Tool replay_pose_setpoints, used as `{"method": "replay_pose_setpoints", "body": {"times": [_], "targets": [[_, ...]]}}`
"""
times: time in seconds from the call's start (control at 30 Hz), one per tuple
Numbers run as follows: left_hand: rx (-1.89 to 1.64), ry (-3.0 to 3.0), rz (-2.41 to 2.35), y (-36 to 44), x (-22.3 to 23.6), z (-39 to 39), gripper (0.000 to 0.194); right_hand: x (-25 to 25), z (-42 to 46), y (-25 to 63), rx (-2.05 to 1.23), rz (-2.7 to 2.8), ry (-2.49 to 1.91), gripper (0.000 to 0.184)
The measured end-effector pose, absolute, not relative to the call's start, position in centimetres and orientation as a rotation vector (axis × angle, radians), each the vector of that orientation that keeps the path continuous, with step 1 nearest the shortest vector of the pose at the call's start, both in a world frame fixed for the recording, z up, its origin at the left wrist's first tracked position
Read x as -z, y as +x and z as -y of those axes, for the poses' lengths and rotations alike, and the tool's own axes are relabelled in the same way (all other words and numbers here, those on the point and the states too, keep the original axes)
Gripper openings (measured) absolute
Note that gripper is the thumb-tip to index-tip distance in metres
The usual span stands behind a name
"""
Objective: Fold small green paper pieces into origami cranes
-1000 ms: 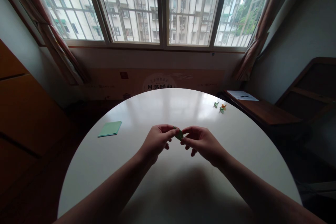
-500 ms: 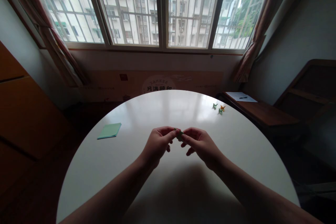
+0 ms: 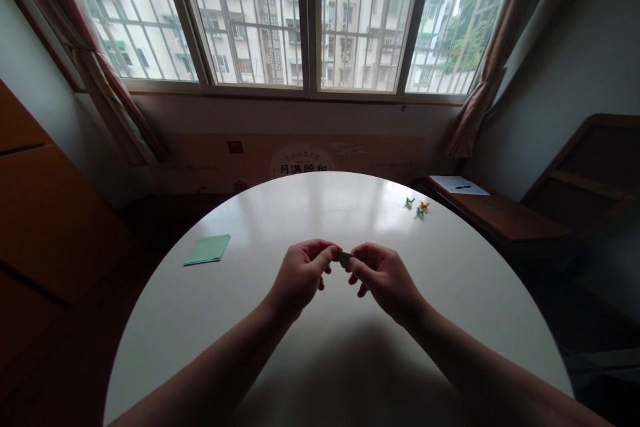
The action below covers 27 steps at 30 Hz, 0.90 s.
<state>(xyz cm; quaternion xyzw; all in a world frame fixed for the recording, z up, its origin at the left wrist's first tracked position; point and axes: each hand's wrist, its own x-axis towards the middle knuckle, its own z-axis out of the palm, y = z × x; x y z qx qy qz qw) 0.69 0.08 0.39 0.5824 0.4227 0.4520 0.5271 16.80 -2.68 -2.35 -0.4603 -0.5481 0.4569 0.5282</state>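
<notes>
Between my two hands, above the middle of the white round table (image 3: 320, 213), is a small folded piece of green paper (image 3: 344, 258). My left hand (image 3: 304, 270) pinches its left end between thumb and forefinger. On the other end, the thumb and fingers of my right hand (image 3: 383, 271) close in a pinch. The paper's finer folds are too small to make out. A stack of light green square paper (image 3: 207, 249) lies on the table to the left. Small folded paper figures, two green (image 3: 409, 203) and one orange (image 3: 425, 207), stand together at the far right.
Beyond the table's right edge, a dark wooden surface (image 3: 500, 213) bears a white sheet (image 3: 450, 185) with a pen on it. A long printed box (image 3: 210, 163) stands behind the table under the window. An orange-brown cabinet (image 3: 55, 227) is at the left.
My fingertips have drawn slightly apart, so more of the green paper shows between them. Both hands keep their pinch; the stack and the figures stay where they were.
</notes>
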Motion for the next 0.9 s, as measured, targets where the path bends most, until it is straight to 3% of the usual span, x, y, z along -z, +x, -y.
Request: {"method": "replay_pose_setpoints", "body": {"times": [0.27,0.9], "targets": [[-1.023,1.395,-0.998,0.57,-0.32,-0.15,0.028,2.43,2.58,17.03,-1.077,1.287,-1.063,0.028],[-0.884,1.548,-0.933,0.43,0.24,-0.35,0.02,2.27,2.57,16.92,-1.12,1.238,-1.054,0.027]]}}
